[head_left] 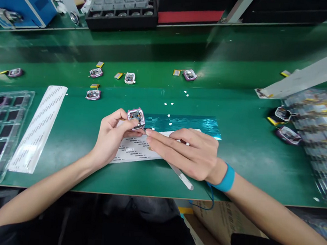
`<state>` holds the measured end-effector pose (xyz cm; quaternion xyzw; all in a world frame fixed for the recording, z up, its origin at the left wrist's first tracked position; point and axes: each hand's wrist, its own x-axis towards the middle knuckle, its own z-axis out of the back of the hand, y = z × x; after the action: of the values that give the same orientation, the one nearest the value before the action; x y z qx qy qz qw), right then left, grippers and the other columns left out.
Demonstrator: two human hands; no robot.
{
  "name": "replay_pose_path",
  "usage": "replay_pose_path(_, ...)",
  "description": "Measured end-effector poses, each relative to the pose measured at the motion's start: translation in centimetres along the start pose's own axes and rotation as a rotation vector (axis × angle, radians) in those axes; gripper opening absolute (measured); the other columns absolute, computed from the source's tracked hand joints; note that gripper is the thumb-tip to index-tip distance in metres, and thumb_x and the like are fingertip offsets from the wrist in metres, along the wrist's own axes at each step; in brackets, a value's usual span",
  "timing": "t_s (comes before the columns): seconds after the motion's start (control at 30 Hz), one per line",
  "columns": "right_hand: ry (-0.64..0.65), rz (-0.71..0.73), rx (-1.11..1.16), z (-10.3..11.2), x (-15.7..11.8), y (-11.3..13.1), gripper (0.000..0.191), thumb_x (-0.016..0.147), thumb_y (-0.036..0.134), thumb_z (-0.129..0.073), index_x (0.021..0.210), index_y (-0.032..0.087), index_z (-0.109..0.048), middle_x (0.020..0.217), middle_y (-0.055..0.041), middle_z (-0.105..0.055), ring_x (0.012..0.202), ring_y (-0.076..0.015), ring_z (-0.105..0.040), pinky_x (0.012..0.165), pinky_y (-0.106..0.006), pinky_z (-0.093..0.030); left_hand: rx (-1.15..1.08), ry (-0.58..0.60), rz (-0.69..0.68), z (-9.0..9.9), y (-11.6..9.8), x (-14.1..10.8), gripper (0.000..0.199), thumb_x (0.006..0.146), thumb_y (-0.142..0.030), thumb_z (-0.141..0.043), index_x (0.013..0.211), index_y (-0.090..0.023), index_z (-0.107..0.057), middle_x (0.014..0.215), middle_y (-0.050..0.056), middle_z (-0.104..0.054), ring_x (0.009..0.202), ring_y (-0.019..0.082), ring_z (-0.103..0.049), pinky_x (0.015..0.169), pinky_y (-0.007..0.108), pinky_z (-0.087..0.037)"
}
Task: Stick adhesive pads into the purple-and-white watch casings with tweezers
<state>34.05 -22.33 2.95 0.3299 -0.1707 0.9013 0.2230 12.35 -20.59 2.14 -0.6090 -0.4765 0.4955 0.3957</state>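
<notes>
My left hand (113, 136) grips an open watch-like case (136, 117) by its edges, with the thumb at its lower side. The case has a pale purple rim and a bare circuit board inside. In my right hand (191, 150) are slim tweezers (183, 179). Their fine tip meets the lower edge of the case near my left thumb, and the flat tail sticks out below the palm. Under both hands lies a white printed sheet (135, 150). A shiny teal film strip (185, 124) lies just behind it. What the tip touches is too small to tell.
Several similar cases with batteries, such as one case (189, 75), lie across the green bench (236, 116). At left are a white label strip (40, 128) and a clear tray (4, 137). Stacked trays (319, 129) and a slanted white post (307, 74) stand at right.
</notes>
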Motion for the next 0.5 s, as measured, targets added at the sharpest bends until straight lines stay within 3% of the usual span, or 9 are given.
replay_pose_path(0.1, 0.017, 0.055, -0.038, 0.10, 0.08, -0.03, 0.025, 0.096, 0.015, -0.066, 0.117, 0.026, -0.074, 0.122, 0.0004, -0.077, 0.072, -0.0135, -0.064, 0.051, -0.031, -0.047, 0.048, 0.015, -0.021, 0.11, 0.24, -0.15, 0.029, 0.078, -0.028, -0.075, 0.068, -0.021, -0.049, 0.069, -0.003, -0.066, 0.061, 0.012, -0.068, 0.065, 0.029, -0.065)
replay_pose_path(0.3, 0.015, 0.104, -0.101, 0.15, 0.66, 0.02, 0.013, 0.096, 0.016, -0.067, 0.100, 0.022, -0.078, 0.113, -0.0001, -0.080, 0.065, -0.0128, -0.059, 0.048, -0.029, -0.043, 0.000, -0.003, -0.033, -0.06, 0.15, -0.37, 0.025, 0.077, -0.024, -0.074, 0.067, -0.020, -0.052, 0.068, -0.003, -0.065, 0.060, 0.011, -0.067, 0.059, 0.024, -0.062)
replay_pose_path(0.5, 0.017, 0.072, -0.015, 0.04, 0.27, 0.02, 0.017, 0.095, 0.016, -0.069, 0.107, 0.024, -0.076, 0.115, -0.0005, -0.080, 0.068, -0.0136, -0.062, 0.050, -0.029, -0.047, 0.078, 0.011, -0.066, 0.05, 0.15, -0.47, 0.027, 0.078, -0.026, -0.074, 0.067, -0.022, -0.051, 0.066, -0.003, -0.065, 0.061, 0.014, -0.068, 0.061, 0.030, -0.065)
